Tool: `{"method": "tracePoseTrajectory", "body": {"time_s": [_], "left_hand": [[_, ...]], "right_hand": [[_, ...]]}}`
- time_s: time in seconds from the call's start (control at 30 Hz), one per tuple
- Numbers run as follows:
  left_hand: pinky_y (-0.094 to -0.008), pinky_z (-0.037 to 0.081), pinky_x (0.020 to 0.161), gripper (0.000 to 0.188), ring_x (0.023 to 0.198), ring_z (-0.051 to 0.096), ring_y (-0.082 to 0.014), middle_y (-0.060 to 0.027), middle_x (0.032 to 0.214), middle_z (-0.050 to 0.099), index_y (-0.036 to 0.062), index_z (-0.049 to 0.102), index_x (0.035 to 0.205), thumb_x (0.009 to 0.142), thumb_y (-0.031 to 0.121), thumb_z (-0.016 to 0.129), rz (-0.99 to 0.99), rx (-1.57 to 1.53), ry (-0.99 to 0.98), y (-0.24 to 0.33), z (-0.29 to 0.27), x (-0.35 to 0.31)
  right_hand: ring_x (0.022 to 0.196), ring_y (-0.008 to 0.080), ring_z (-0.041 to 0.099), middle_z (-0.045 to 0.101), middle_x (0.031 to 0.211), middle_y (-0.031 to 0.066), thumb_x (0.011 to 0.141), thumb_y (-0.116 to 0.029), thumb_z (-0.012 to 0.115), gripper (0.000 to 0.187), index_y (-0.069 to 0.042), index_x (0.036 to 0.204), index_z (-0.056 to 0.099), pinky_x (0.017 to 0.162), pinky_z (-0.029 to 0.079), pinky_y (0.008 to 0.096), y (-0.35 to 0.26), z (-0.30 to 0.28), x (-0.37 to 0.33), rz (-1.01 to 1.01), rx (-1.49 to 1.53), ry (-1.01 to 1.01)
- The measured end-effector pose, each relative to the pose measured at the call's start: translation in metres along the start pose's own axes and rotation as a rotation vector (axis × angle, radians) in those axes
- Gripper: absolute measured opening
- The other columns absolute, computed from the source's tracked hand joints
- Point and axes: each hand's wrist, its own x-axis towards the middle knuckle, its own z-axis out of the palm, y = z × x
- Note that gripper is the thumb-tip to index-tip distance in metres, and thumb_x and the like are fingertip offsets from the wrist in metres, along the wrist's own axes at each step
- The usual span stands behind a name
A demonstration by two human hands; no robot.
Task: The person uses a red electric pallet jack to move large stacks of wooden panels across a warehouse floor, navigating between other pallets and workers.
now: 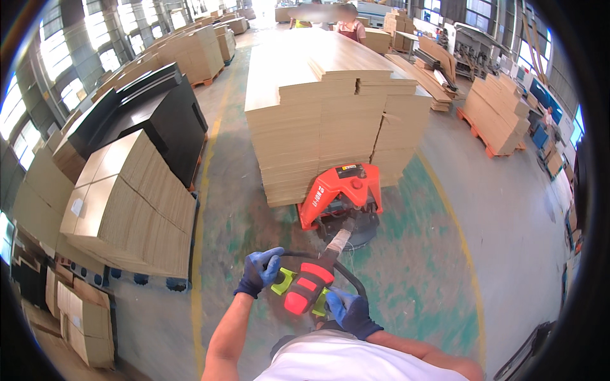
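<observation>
**Handle between your two hands, pallet jack and board stack straight ahead**

Obs. 1, position: the red-and-grey handle (pixel 309 287) sits between your left hand (pixel 260 272) and right hand (pixel 348 311). Its long axis runs forward and a little right, along the shaft (pixel 340 241), to the red pallet jack (pixel 343 190). Beyond it, the board stack (pixel 305 127) stands ahead, its long side running away from you. Your left hand is set farther forward; your right is nearer your body.

Obs. 2, hands: both wear blue gloves. Your left fingers curl round the handle's left side, by a green lever (pixel 284 280); your right closes on the right side. How firmly you grip, cannot tell.

Obs. 3, appearance: the jack has a red, arched housing over a dark base, close against the stack's near face. Pale wrapping shows on the shaft. The stack is tan, many thin sheets, top stepped, with a dark, uneven seam right of centre. Forks not visible. Yellow floor lines (pixel 459 228) run along either side.
</observation>
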Motion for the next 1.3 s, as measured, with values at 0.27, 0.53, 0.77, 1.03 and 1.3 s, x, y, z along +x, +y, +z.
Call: {"method": "tracePoseTrajectory", "body": {"time_s": [0.27, 0.53, 0.77, 1.03, 1.3], "left_hand": [[-0.0332, 0.05, 0.056, 0.022, 0.055, 0.064, -0.025, -0.0151, 0.061, 0.062, -0.0013, 0.069, 0.097, 0.085, 0.013, 0.057, 0.029, 0.017, -0.006, -0.011, 0.002, 0.019], [-0.034, 0.05, 0.058, 0.024, 0.058, 0.065, -0.0265, -0.0171, 0.064, 0.063, -0.0012, 0.069, 0.097, 0.084, 0.016, 0.057, -0.047, -0.031, -0.053, -0.038, -0.002, 0.042], [-0.0343, 0.05, 0.057, 0.024, 0.058, 0.065, -0.0283, -0.0181, 0.064, 0.062, -0.0016, 0.069, 0.096, 0.083, 0.013, 0.056, -0.008, -0.056, -0.042, -0.051, -0.006, 0.063], [-0.0315, 0.051, 0.057, 0.025, 0.057, 0.066, -0.0217, -0.0146, 0.064, 0.065, -0.0031, 0.068, 0.099, 0.084, 0.012, 0.055, 0.05, -0.053, -0.104, -0.078, -0.014, 0.087], [-0.031, 0.05, 0.057, 0.024, 0.056, 0.066, -0.0211, -0.0121, 0.06, 0.063, -0.0029, 0.068, 0.098, 0.084, 0.01, 0.055, 0.004, -0.115, -0.158, -0.092, -0.023, 0.099]], "right_hand": [[0.067, 0.0362, 0.066, 0.065, 0.075, 0.0219, 0.089, -0.042, 0.058, 0.04, -0.006, 0.103, 0.069, 0.058, 0.051, 0.0437, 0.01, 0.01, 0.017, 0.018, -0.001, 0.026], [0.068, 0.0366, 0.066, 0.065, 0.076, 0.0222, 0.089, -0.042, 0.057, 0.042, -0.004, 0.103, 0.069, 0.059, 0.051, 0.0433, -0.002, 0.02, 0.041, 0.045, 0.017, 0.044], [0.064, 0.0304, 0.067, 0.066, 0.073, 0.02, 0.092, -0.031, 0.057, 0.035, 0.0, 0.107, 0.066, 0.058, 0.05, 0.0377, -0.019, 0.02, 0.06, 0.026, -0.077, 0.043], [0.064, 0.0354, 0.065, 0.065, 0.073, 0.0214, 0.088, -0.04, 0.061, 0.04, -0.004, 0.103, 0.069, 0.055, 0.05, 0.0422, -0.022, 0.041, 0.079, 0.018, -0.056, 0.153], [0.061, 0.0358, 0.064, 0.064, 0.07, 0.0209, 0.087, -0.04, 0.062, 0.039, -0.004, 0.101, 0.069, 0.054, 0.049, 0.043, -0.031, 0.059, 0.088, 0.106, 0.006, 0.17]]}}
